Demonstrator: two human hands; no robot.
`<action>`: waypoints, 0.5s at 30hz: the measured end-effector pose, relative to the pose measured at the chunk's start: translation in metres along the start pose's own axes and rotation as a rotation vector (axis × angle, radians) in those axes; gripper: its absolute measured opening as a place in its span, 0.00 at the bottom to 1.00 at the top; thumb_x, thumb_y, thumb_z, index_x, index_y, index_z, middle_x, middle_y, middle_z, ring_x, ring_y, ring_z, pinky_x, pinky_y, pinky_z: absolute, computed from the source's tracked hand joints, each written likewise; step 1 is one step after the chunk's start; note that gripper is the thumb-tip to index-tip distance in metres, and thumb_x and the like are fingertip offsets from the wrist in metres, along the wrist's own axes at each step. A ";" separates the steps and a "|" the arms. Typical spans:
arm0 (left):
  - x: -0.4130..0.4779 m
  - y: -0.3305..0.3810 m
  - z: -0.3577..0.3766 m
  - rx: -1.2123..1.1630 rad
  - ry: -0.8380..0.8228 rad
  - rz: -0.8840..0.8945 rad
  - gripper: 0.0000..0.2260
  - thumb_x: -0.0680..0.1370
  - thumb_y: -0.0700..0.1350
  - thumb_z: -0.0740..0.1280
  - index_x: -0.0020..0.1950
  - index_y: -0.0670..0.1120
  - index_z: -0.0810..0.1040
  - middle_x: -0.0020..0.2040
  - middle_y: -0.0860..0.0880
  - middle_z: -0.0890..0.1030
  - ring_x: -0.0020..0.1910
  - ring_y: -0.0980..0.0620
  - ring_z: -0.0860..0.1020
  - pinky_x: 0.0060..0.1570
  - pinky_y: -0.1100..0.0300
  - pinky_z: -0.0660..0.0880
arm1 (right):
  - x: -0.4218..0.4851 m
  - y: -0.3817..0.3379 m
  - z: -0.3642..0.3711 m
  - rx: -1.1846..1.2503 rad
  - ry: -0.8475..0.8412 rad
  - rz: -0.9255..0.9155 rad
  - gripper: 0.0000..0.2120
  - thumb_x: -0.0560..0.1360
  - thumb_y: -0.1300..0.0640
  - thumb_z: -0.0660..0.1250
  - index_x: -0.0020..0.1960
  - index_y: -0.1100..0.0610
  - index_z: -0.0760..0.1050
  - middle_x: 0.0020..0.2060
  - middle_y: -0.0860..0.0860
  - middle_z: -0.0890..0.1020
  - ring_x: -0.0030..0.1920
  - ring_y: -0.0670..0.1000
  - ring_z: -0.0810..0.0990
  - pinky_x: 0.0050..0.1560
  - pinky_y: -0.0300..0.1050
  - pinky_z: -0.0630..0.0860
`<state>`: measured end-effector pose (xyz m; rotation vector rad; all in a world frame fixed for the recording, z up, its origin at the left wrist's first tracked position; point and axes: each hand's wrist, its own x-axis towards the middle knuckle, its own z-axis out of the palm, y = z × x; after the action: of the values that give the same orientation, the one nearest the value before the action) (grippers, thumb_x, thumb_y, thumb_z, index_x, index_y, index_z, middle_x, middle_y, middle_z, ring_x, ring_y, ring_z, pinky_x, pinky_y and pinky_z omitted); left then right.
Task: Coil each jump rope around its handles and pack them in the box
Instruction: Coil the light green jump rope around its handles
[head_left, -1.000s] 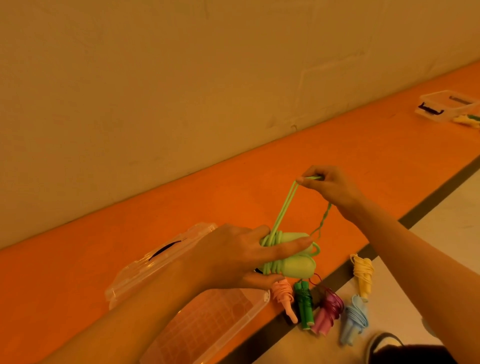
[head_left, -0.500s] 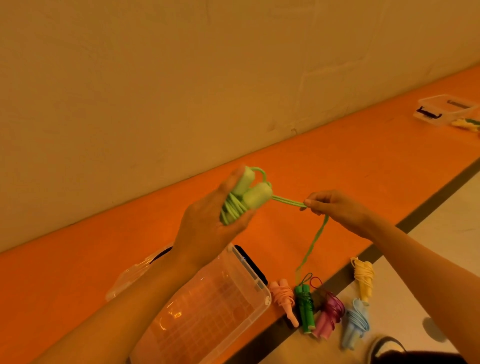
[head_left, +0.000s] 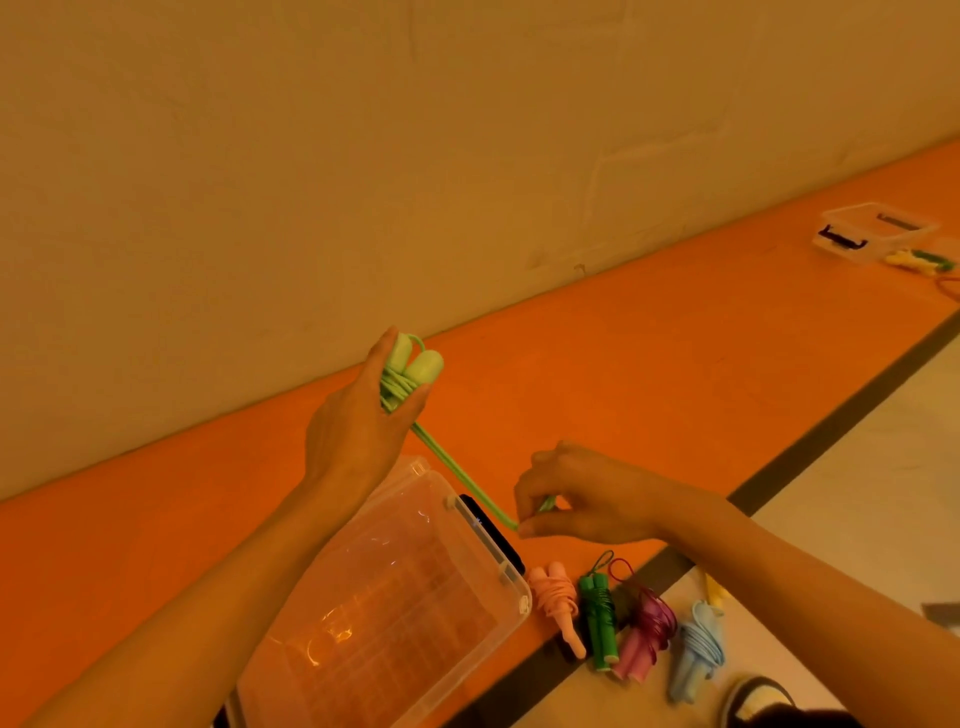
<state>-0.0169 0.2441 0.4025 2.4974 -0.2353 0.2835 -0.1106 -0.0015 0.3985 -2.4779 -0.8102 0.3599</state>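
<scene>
My left hand (head_left: 358, 431) grips the two light green jump rope handles (head_left: 415, 364), held upright and side by side, with cord wound round them. The loose green cord (head_left: 457, 475) runs taut down and to the right to my right hand (head_left: 582, 493), which pinches it between fingertips. Below both hands sits the clear plastic box (head_left: 415, 680) with a black latch, nothing visible inside. Right of it lie coiled ropes: pink (head_left: 558, 603), dark green (head_left: 598, 621), magenta (head_left: 647, 634), light blue (head_left: 696, 649).
Everything lies on an orange floor strip (head_left: 649, 374) along a plain wall. A dark line borders it beside a pale floor. A second clear box (head_left: 872, 234) with ropes beside it sits far right. A shoe (head_left: 753, 701) shows at the bottom edge.
My left hand turned the handles upright and raised them. My right hand swung the cord from above the handles down to the right, low beside the box.
</scene>
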 end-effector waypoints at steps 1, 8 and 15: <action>0.000 -0.002 -0.001 0.043 -0.018 0.011 0.32 0.77 0.69 0.59 0.78 0.65 0.54 0.45 0.50 0.82 0.38 0.49 0.78 0.35 0.51 0.76 | -0.003 -0.008 -0.007 0.049 0.020 -0.018 0.09 0.79 0.47 0.68 0.46 0.52 0.79 0.43 0.44 0.82 0.45 0.38 0.75 0.62 0.54 0.69; -0.013 0.007 0.002 0.206 -0.232 0.223 0.35 0.73 0.70 0.39 0.80 0.62 0.52 0.38 0.51 0.76 0.33 0.51 0.71 0.27 0.57 0.63 | -0.023 -0.040 -0.051 0.293 0.211 -0.043 0.06 0.77 0.56 0.71 0.47 0.59 0.82 0.39 0.46 0.81 0.40 0.43 0.76 0.44 0.39 0.69; -0.043 0.035 0.025 0.318 -0.453 0.452 0.38 0.69 0.74 0.31 0.78 0.66 0.40 0.43 0.52 0.77 0.37 0.55 0.74 0.33 0.58 0.73 | -0.025 -0.031 -0.070 0.266 0.515 0.019 0.14 0.79 0.45 0.64 0.45 0.54 0.81 0.35 0.58 0.79 0.33 0.55 0.74 0.34 0.51 0.68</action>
<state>-0.0631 0.2056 0.3912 2.7710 -1.0154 -0.0818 -0.1174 -0.0222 0.4761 -2.1811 -0.4864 -0.1568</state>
